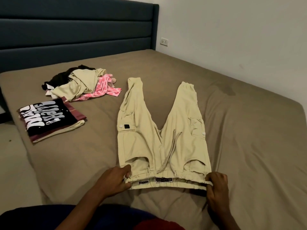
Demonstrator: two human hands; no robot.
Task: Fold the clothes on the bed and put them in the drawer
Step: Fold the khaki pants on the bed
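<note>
Gripping the elastic waistband of the beige cotton cargo trousers [162,130] spread flat, legs splayed, on the brown-sheeted bed [240,130], the left hand [114,180] pinches the left corner with curled fingers while the right hand [216,185] curls round the right corner. Fabric looks soft, light and floppy, likely to sag, so the waistband corners and cuffs seem the best holds. Folded black printed shirt stack [51,118] and loose clothes pile [78,85] lie well apart to the left; no drawer in view.

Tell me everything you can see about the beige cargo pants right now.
The beige cargo pants lie flat, front up, on the brown bed sheet, legs spread in a V toward the headboard, cuffs gathered. They look like soft cotton, with buttoned flap pockets on both thighs, a drawstring and an elastic waistband with dark labels. The left hand and right hand pinch the waistband's two ends.
</note>
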